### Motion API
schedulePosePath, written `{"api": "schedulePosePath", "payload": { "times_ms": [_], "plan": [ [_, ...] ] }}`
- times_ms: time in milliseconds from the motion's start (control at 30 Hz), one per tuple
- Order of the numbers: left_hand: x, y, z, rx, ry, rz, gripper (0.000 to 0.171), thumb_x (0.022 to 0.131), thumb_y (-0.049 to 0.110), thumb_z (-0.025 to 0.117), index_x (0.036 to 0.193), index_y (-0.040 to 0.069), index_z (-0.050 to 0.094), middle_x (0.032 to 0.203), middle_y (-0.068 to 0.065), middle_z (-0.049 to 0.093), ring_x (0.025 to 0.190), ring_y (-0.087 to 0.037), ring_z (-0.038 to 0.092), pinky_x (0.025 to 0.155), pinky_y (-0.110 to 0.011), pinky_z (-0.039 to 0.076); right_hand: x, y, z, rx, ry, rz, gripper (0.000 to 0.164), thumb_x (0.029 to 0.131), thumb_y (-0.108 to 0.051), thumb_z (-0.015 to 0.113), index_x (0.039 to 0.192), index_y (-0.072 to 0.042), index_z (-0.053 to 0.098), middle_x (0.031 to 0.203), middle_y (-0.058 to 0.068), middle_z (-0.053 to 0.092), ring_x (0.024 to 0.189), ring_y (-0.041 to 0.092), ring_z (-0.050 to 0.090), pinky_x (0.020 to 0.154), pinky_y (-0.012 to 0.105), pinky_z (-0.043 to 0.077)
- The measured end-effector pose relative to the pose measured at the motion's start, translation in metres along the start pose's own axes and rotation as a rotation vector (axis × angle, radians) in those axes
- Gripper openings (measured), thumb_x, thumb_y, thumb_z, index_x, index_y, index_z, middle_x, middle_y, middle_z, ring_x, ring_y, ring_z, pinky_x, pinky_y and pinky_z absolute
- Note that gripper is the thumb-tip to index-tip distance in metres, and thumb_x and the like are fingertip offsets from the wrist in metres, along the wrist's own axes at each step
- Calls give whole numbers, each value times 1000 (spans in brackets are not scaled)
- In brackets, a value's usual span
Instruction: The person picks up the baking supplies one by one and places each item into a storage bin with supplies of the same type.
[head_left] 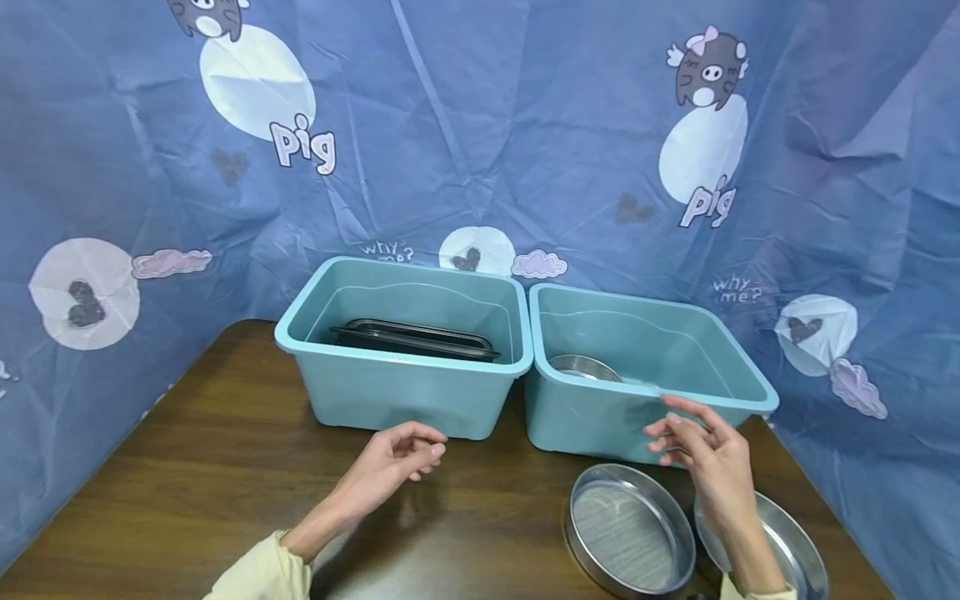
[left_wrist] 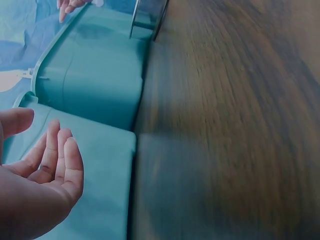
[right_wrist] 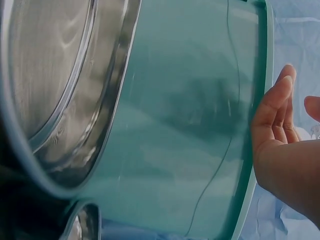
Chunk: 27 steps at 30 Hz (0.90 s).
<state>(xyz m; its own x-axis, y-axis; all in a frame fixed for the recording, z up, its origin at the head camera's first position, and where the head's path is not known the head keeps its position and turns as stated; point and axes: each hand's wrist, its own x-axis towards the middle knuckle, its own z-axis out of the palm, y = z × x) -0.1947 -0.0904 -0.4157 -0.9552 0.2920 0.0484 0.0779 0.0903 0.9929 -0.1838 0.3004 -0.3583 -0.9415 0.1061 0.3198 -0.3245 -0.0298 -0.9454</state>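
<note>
My left hand (head_left: pixel 392 463) hangs in front of the left blue-green bin (head_left: pixel 375 387), fingers loosely bent, with nothing in it. In the left wrist view the same hand (left_wrist: pixel 47 177) overlaps the bin's wall, thumb apart from the fingers. My right hand (head_left: pixel 712 458) is raised at the front rim of the right bin (head_left: pixel 581 421), holding nothing, its fingers relaxed. A round metal sieve (head_left: pixel 626 533) with a fine mesh lies on the table below and left of it. Another round metal piece (head_left: pixel 793 542) is partly hidden under the right forearm.
Black oblong trays (head_left: pixel 420 339) lean inside the left bin. Another round metal sieve (head_left: pixel 585 367) sits in the right bin, partly hidden by the front wall. Both bins stand side by side on the brown wooden table (head_left: pixel 225 467), before a blue printed cloth (head_left: pixel 480 108).
</note>
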Motion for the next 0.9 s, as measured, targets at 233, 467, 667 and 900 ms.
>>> {"api": "schedulePosePath", "payload": {
  "times_ms": [233, 467, 667, 900],
  "plan": [
    [1, 1, 6, 2, -20, 5, 29, 102, 20, 67, 124, 0, 67, 100, -7, 70, 97, -31, 65, 82, -38, 56, -2, -1, -9, -8, 20, 0, 22, 106, -3, 57, 126, 0, 65, 86, 8, 76, 69, 17, 71, 58, 26, 57],
    [5, 3, 19, -19, -38, 14, 28, 102, 19, 67, 122, 0, 67, 100, -7, 71, 96, -31, 65, 81, -38, 56, -5, -3, -20, -35, 78, -10, 23, 106, -5, 57, 127, 2, 64, 84, 7, 76, 68, 15, 71, 57, 24, 55],
    [10, 7, 33, -40, -58, 25, 28, 102, 20, 67, 122, 0, 67, 99, -7, 71, 94, -31, 65, 82, -39, 56, -7, -3, -28, -26, 105, -22, 22, 105, -3, 58, 125, 3, 65, 84, 7, 76, 67, 15, 71, 56, 24, 55],
    [13, 9, 47, -40, -87, 34, 28, 102, 21, 67, 121, 0, 68, 97, -5, 70, 93, -32, 64, 81, -38, 56, -9, -2, -39, 20, 111, -42, 21, 105, -1, 57, 124, 3, 66, 84, 8, 76, 67, 16, 71, 55, 23, 54]
  ]
}}
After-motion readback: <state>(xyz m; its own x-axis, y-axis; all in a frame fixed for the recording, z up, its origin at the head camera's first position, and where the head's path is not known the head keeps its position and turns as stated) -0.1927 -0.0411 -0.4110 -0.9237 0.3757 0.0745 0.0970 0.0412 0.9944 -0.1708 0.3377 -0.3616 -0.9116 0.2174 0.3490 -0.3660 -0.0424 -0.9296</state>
